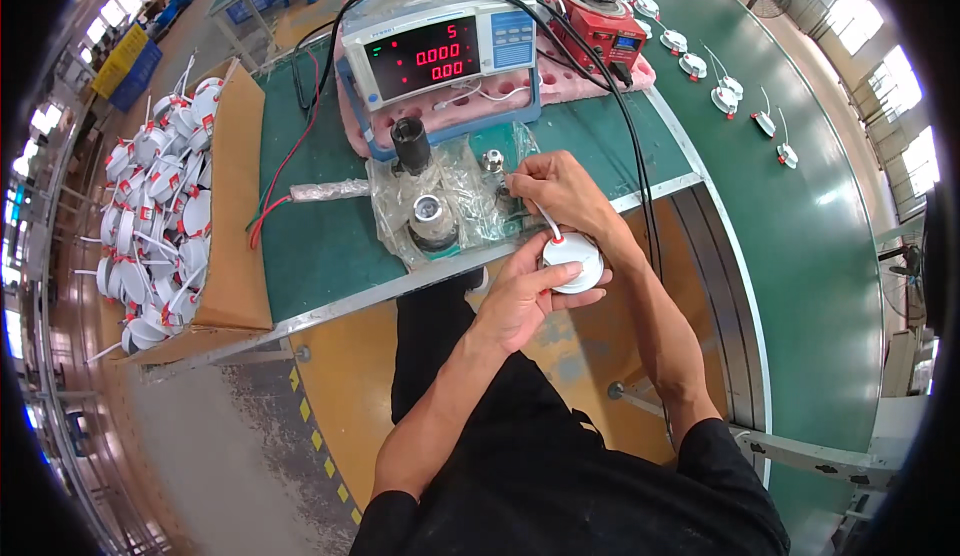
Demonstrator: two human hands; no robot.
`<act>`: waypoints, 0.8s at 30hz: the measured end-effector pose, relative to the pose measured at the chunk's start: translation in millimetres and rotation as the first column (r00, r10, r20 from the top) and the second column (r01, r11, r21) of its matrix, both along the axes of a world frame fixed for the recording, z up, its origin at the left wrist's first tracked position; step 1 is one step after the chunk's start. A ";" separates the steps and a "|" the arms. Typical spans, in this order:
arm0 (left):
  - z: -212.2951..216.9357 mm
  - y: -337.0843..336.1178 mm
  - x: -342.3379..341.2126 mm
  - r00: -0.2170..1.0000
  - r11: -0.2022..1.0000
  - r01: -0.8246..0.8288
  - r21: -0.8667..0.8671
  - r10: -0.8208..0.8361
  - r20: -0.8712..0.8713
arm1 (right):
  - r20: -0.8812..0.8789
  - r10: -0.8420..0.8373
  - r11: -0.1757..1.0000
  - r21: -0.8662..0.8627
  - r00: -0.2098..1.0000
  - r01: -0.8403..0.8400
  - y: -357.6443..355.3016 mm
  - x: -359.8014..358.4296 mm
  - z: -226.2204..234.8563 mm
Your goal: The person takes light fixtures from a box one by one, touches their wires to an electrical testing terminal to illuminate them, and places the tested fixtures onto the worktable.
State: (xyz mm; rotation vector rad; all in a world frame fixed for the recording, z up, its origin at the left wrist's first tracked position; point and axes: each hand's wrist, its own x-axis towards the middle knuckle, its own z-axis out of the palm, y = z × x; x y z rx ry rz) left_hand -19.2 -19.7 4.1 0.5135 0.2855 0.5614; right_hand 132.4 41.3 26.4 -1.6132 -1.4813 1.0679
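My left hand (513, 303) is closed around a small round white downlight (574, 256), its thumb lying across the face. From a red fitting on the downlight's edge a white cable (547, 220) runs up to my right hand (566, 192). That hand pinches the cable near its end, beside a plastic-wrapped test fixture (462, 184) on the green bench. The cable's tip is hidden by my fingers. A shiny metal knob (492, 160) stands just left of my right fingertips, and a round metal-topped socket (430, 214) is further left.
A power meter (440, 48) with red digits stands behind the fixture, next to a red instrument (600, 26) on pink foam. A cardboard box (235, 206) full of downlights is at the left. Black cables (630, 121) hang by my right arm. More downlights lie along the green conveyor (800, 256).
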 end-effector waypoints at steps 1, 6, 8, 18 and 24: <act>-1.0 0.3 0.8 1.000 1.000 0.004 0.001 -0.004 0.003 | -0.007 0.006 1.000 0.020 1.000 -0.006 0.5 1.1 -1.2; -3.4 4.2 -1.4 1.000 1.000 0.008 0.001 -0.008 0.001 | 0.006 0.018 0.999 -0.040 1.000 -0.017 3.3 -2.4 4.8; -3.3 6.9 -1.6 1.000 1.000 0.005 0.000 -0.005 -0.011 | 0.023 0.011 1.000 -0.019 1.000 -0.011 6.8 -2.5 2.6; 0.2 11.1 0.6 0.999 1.000 0.010 -0.006 -0.011 -0.033 | 0.007 -0.013 0.999 -0.043 1.000 0.013 8.4 2.1 0.3; 0.4 11.4 0.2 0.999 0.999 -0.014 -0.029 0.012 -0.049 | -0.017 -0.011 1.000 -0.020 1.000 0.011 9.3 0.3 -3.1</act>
